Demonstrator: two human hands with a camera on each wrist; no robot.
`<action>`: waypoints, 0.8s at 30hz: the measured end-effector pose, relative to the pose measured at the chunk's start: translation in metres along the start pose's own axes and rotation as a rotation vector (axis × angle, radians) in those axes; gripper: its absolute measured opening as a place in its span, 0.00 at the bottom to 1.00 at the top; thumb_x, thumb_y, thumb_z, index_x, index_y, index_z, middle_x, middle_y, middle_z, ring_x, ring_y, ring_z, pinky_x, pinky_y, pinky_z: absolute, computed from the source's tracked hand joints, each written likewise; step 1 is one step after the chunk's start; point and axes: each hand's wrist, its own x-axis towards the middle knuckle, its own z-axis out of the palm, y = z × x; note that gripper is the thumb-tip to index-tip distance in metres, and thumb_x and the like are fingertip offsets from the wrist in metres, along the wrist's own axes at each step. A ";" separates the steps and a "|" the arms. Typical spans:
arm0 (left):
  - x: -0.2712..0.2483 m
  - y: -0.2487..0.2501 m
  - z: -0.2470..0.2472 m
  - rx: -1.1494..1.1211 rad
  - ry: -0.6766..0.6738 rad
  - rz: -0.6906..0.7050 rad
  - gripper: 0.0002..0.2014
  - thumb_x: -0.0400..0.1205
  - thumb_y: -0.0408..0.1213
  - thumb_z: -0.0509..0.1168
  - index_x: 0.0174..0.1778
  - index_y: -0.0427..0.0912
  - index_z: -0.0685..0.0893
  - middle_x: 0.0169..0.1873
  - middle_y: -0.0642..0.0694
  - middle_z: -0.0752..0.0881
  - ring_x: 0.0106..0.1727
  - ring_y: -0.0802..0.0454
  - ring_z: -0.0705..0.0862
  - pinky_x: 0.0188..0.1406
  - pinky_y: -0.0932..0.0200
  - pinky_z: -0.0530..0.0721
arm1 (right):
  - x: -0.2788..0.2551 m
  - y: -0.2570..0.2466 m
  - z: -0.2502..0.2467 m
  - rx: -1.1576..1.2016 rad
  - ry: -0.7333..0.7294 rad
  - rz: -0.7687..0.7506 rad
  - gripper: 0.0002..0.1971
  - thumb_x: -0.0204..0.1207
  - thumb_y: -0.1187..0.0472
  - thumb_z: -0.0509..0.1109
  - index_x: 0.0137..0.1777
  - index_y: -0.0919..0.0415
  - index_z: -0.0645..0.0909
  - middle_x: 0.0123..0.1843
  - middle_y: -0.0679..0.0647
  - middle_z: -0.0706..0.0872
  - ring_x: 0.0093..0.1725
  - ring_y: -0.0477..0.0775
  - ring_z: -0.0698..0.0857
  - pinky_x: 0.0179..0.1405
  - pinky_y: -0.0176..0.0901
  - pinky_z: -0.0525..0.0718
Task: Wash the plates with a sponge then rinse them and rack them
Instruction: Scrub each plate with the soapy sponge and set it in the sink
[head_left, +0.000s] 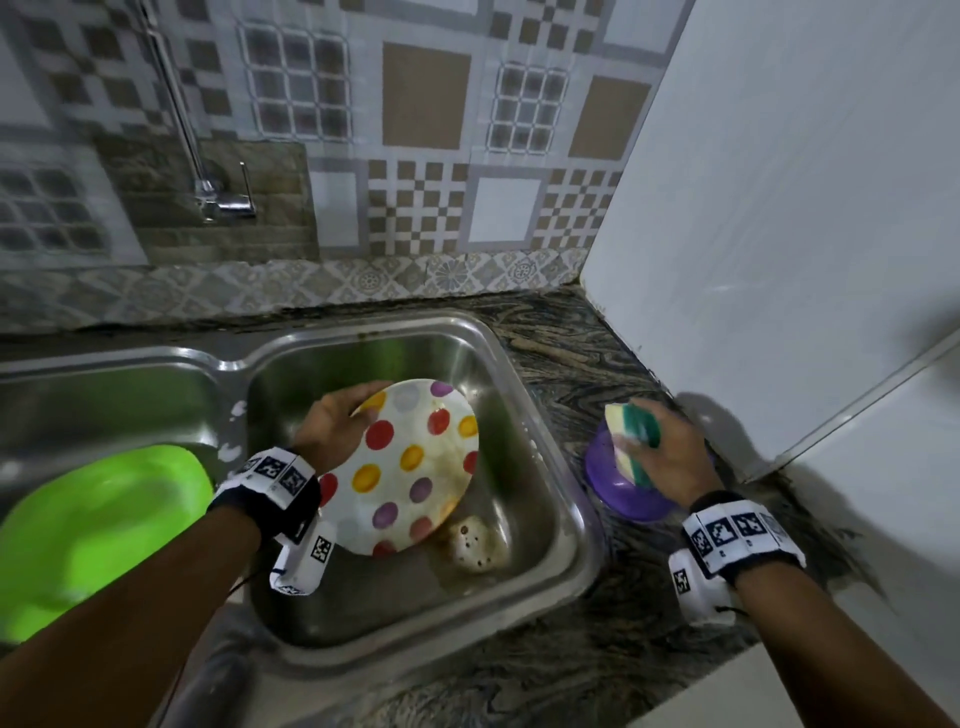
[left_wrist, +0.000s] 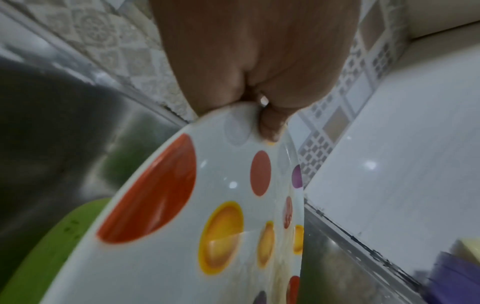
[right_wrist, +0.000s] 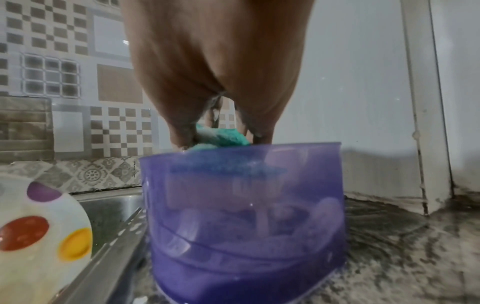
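Low in the frame, two forearms with marker-printed wrist bands reach forward. The left hand (head_left: 332, 423) grips the far-left rim of a white plate (head_left: 410, 467) dotted with red, yellow and purple spots, thumb curled over the edge; the plate is held tilted over the steel sink (head_left: 550, 519) at centre frame, its face smeared with brownish residue toward the right. Below it, on the sink floor, lies a small spotted whitish object (head_left: 475, 543) too blurred to identify. At lower left a bright green plate (head_left: 93, 525) sits on the steel drainboard. At right of the frame, the right hand (head_left: 670, 457) clasps a yellow-and-green sponge (head_left: 634, 441), fingers curled around it, at the mouth of a translucent purple container (head_left: 623, 499) standing on the dark marbled surface (head_left: 571, 665) just beside the sink. Farther back, patterned brown-and-white tiles cover the wall, a chrome tap (head_left: 223, 202) juts out at upper left, and a plain white panel (head_left: 779, 208) fills the upper right.
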 end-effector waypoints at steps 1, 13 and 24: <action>-0.005 0.006 -0.003 -0.012 0.009 0.018 0.16 0.83 0.37 0.61 0.58 0.65 0.82 0.44 0.59 0.89 0.47 0.57 0.86 0.49 0.58 0.83 | -0.001 -0.002 -0.002 0.003 0.006 -0.005 0.27 0.69 0.55 0.78 0.68 0.53 0.76 0.62 0.60 0.81 0.58 0.58 0.80 0.60 0.47 0.78; -0.030 0.034 -0.038 -0.317 0.094 0.220 0.14 0.81 0.40 0.63 0.61 0.57 0.84 0.61 0.46 0.86 0.64 0.45 0.84 0.67 0.35 0.78 | -0.001 -0.120 0.023 0.110 0.066 -0.220 0.30 0.76 0.52 0.70 0.76 0.46 0.65 0.72 0.56 0.73 0.64 0.48 0.73 0.61 0.48 0.78; -0.048 0.082 -0.052 -0.586 0.245 0.336 0.13 0.83 0.24 0.59 0.63 0.29 0.79 0.56 0.39 0.87 0.58 0.48 0.85 0.58 0.54 0.82 | -0.022 -0.261 0.139 0.297 0.013 -0.559 0.30 0.77 0.60 0.70 0.77 0.51 0.63 0.73 0.57 0.72 0.71 0.52 0.72 0.65 0.28 0.67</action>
